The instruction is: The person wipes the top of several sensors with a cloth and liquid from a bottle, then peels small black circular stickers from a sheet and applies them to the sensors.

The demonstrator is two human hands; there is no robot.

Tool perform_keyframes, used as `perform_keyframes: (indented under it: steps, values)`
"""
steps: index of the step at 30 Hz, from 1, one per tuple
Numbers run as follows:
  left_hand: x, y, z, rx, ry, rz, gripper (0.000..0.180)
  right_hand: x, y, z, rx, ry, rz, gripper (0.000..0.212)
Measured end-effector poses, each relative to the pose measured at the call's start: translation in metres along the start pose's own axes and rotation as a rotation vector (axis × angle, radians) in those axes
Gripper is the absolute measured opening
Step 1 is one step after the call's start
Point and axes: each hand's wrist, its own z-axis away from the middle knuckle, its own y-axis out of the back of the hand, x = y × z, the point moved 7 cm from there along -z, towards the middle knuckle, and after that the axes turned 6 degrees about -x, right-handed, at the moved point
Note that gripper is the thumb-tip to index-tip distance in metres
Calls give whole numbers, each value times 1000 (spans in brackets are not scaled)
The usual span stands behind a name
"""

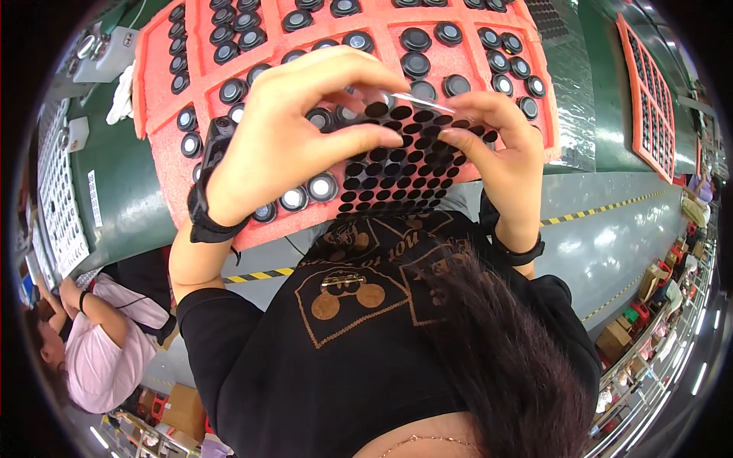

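A clear sheet of round black stickers (397, 172) hangs upright before my chest, its upper edge bent back. My left hand (294, 126) pinches it near the top left, the thumb pressed on the front face. At the top right, my right hand (500, 145) grips it between thumb and fingers. Behind the sheet lies a pink foam tray (259, 149) holding many round black parts. Some of these parts, such as the one with a pale centre (322, 186), sit beside the sheet's left edge. The fingertips behind the sheet are partly hidden.
The tray rests on a green table (130, 202). Another pink tray of black parts (649, 107) stands at the far right. On the left are a white perforated panel (61, 183) and a white cloth (122, 95). A seated person in pink (111, 343) works at the lower left.
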Motion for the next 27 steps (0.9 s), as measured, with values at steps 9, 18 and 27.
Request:
perform_keyframes:
  steps: [9, 18, 27]
  values:
    - [1, -3, 6, -31, 29, -180, 12, -39, -13, -1, 120, 277, 327, 18]
    - [-7, -4, 10, -135, 246, -24, 7, -39, -15, 5, 182, 473, 163, 17]
    - [-11, -6, 9, -81, 238, 92, 8, -40, -19, -4, 226, 437, -17, 24]
